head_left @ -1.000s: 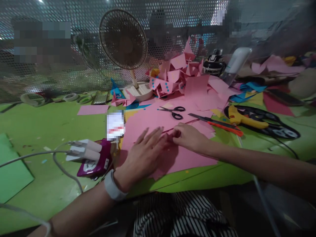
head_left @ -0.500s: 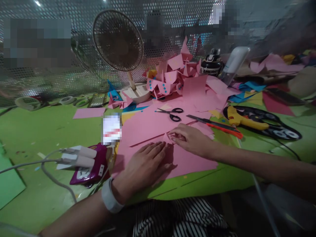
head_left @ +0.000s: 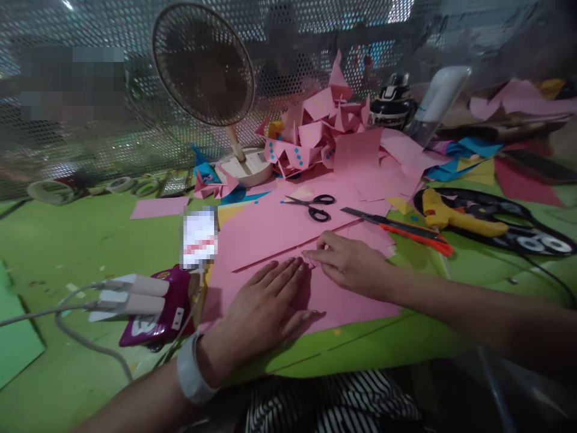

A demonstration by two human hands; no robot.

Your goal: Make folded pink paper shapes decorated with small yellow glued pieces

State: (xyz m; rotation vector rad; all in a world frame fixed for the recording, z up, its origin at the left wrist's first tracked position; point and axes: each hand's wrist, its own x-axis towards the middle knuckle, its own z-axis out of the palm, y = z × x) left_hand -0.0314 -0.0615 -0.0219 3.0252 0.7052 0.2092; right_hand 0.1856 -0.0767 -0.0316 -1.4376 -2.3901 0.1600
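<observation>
Palm-down, the left hand [head_left: 265, 304] lies open on pink paper [head_left: 360, 307]; the right hand's [head_left: 356, 264] bunched fingers touch a small piece [head_left: 308, 258], grip unclear, scissors [head_left: 315, 207] beyond.

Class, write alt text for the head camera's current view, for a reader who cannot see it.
Left hand lies flat on pink paper while the fingers of the right hand touch it alongside. Scissors and an open cutter lie beyond, before folded pink shapes and a fan.

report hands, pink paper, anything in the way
Left hand flat on pink paper. Right hand's fingers at small pink piece. Scissors beyond, clear of both.
</observation>
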